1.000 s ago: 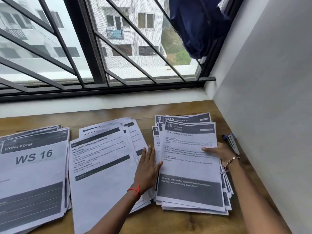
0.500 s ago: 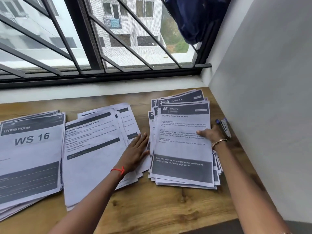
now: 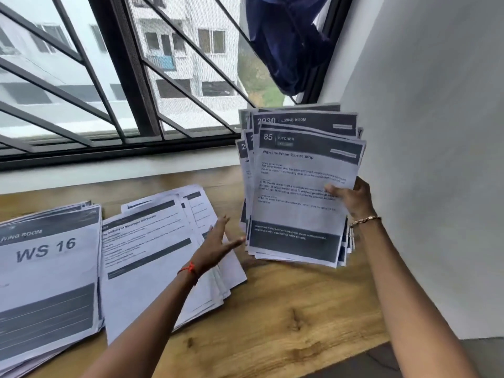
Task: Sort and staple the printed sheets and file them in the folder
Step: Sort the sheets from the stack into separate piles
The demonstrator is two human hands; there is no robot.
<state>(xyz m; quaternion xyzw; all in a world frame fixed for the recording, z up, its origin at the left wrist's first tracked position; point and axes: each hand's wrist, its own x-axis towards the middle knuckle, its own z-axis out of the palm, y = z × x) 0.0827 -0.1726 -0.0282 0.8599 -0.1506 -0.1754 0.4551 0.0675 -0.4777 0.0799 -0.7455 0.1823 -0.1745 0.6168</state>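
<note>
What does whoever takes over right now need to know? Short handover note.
Right hand: grips the right stack by its right edge, held up off the desk, top sheet headed 85 Kitchen.
Left hand: open, by the stack's lower left corner, above the middle pile.
Middle pile and left pile (WS 16 on top) lie on the desk.
Done: sheets split into three lots.
Left: stapling, filing; no stapler or folder in view.

left hand (image 3: 215,244): open, fingers spread | right hand (image 3: 353,199): raised, pinching sheet stack (image 3: 297,192)
</note>
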